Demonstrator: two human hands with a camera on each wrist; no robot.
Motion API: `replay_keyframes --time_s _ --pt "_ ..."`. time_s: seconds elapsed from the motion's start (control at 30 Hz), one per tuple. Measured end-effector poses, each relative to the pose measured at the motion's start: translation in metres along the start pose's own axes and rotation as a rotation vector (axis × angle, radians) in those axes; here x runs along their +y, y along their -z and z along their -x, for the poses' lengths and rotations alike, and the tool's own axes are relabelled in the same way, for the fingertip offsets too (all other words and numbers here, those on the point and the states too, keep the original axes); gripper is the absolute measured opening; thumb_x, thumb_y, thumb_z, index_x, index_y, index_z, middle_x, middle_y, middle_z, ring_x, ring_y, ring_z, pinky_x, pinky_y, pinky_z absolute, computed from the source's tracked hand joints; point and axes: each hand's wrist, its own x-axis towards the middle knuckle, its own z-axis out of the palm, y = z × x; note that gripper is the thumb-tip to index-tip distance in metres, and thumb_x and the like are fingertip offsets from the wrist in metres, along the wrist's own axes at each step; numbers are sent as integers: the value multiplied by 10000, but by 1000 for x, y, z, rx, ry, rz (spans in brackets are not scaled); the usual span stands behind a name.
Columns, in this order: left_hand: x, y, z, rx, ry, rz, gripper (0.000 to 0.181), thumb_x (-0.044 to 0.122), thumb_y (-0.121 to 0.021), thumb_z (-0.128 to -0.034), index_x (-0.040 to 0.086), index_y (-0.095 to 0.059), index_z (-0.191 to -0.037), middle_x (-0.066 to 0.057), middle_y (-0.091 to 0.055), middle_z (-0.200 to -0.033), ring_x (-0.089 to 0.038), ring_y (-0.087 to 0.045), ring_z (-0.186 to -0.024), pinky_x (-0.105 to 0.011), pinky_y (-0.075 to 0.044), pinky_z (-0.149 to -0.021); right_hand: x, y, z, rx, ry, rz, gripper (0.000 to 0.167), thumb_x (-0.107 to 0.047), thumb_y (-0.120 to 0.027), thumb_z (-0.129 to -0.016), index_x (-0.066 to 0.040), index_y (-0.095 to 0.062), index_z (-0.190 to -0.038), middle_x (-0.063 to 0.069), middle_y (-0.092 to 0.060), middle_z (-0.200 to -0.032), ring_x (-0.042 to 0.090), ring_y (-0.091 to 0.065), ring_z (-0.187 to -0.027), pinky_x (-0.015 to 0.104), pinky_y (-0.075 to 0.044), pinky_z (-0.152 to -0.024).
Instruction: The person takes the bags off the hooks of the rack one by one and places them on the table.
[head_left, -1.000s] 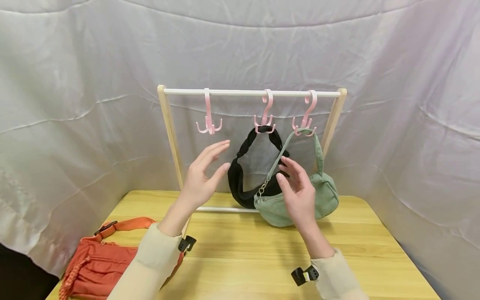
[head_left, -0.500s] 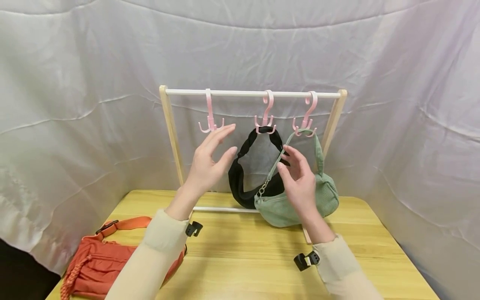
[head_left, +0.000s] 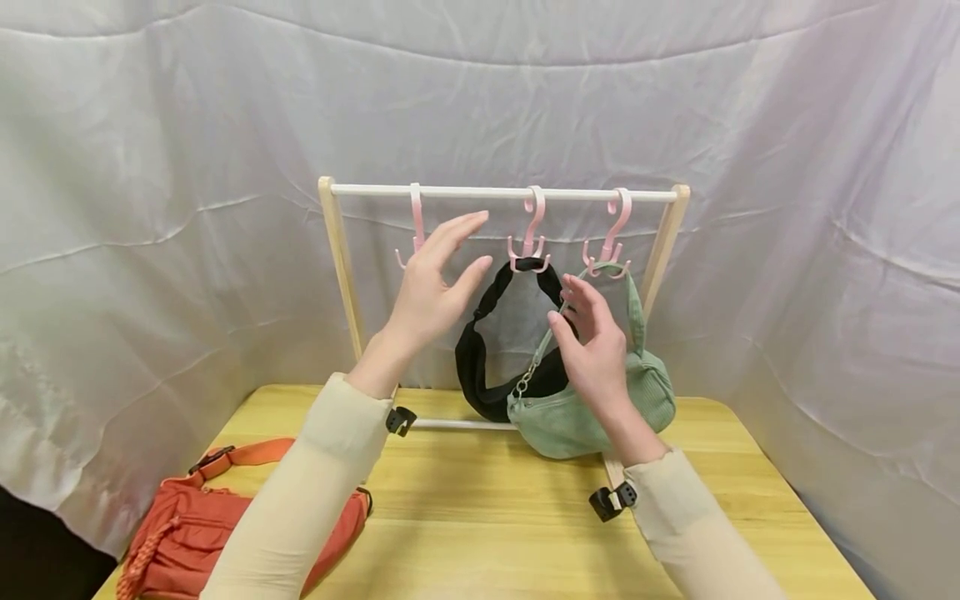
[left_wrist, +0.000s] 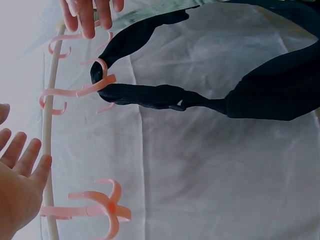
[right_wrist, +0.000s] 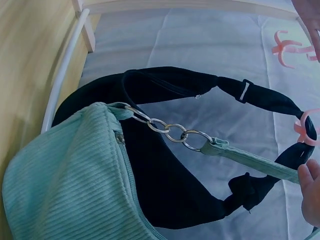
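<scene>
A black bag [head_left: 472, 367] hangs by its strap from the middle pink hook [head_left: 534, 229]. In front of it, a green corduroy bag [head_left: 558, 423] with a chain link strap hangs from the right pink hook [head_left: 617, 225]. My left hand [head_left: 438, 279] is raised in front of the left pink hook [head_left: 417, 218], fingers extended and holding nothing; it hides part of that hook. My right hand [head_left: 596, 350] is beside the green bag's strap, its fingers loosely bent with nothing held. Whether it touches the strap I cannot tell.
A wooden rack with a white top rail [head_left: 480, 192] stands on the wooden table [head_left: 465, 533]. An orange-red bag [head_left: 195, 533] lies at the table's left, partly behind my left sleeve. Grey cloth [head_left: 480, 100] surrounds the table.
My left hand has risen and moved right, from below the left hook to in front of it. The right hand has risen a little. Both bags hang as before.
</scene>
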Motion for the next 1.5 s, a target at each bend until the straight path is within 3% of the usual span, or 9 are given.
replay_keyframes --time_s 0.17,0.33,0.6,0.8,0.97,1.1,1.23,1.37,1.5 --pt "-1 -4 -12 3 -19 -8 463 68 -708 -985 1 -597 -1430 -140 -611 -1444 -209 -541 -1372 -326 -383 -1175 16 0 -8 0 -29 39 520 -5 -684 -987 -44 -535 -1484 139 -568 -1501 265 -523 -1406 384 -415 -1165" --pt "-1 -10 -24 6 -31 0 460 78 -710 -987 -14 -598 -1423 -152 -615 -1433 -207 -540 -1369 -313 -374 -1178 19 -1 -14 -24 -16 68 536 -87 -703 -997 -116 -531 -1504 99 -553 -1526 184 -515 -1412 341 -418 -1159" --pt "-2 -21 -46 -17 -49 -14 459 99 -694 -1001 -14 -587 -1433 -158 -601 -1453 -192 -514 -1395 -284 -347 -1188 -11 -8 -18 -35 -28 91 554 52 -643 -986 74 -452 -1505 273 -486 -1535 404 -455 -1441 510 -379 -1180" --pt "-4 -26 -59 -44 -88 -45 459 119 -684 -1013 4 -581 -1446 -145 -590 -1467 -173 -512 -1398 -266 -335 -1191 22 -7 -24 -35 -14 110 580 10 -679 -983 15 -466 -1522 181 -507 -1548 296 -465 -1452 409 -388 -1186" --pt "-7 -29 -70 -88 -103 -91 461 122 -677 -1018 11 -574 -1453 -137 -575 -1482 -175 -502 -1409 -249 -320 -1195 29 -5 -26 -45 -12 122 567 -41 -700 -984 -23 -494 -1512 139 -530 -1539 219 -486 -1438 336 -409 -1165" --pt "-11 -30 -77 -117 -111 -178 466 154 -692 -1014 12 -581 -1445 -124 -580 -1480 -204 -502 -1409 -258 -288 -1212 29 -5 -28 -58 -7 124 558 -62 -693 -991 -12 -492 -1509 141 -528 -1541 212 -483 -1440 332 -414 -1161" --pt "-16 -31 -81 -140 -106 -344 466 222 -698 -1015 62 -601 -1442 -62 -588 -1488 -191 -501 -1410 -342 -214 -1258 30 -5 -28 -64 -20 131 562 -68 -686 -993 -19 -487 -1516 146 -521 -1547 215 -476 -1446 344 -414 -1164" --pt "-18 -34 -81 -142 -87 -491 479 317 -710 -1005 132 -622 -1438 4 -597 -1487 -162 -473 -1435 -434 -137 -1282 32 -5 -27 -67 -51 138 568 -71 -681 -994 -17 -479 -1522 163 -512 -1552 233 -474 -1448 368 -409 -1170" --pt "-20 -36 -79 -124 -68 -562 504 399 -732 -981 177 -642 -1424 38 -631 -1448 -172 -454 -1454 -489 -59 -1285 34 -5 -26 -76 -87 140 583 -82 -675 -998 -16 -462 -1536 167 -499 -1563 236 -473 -1449 367 -405 -1173"
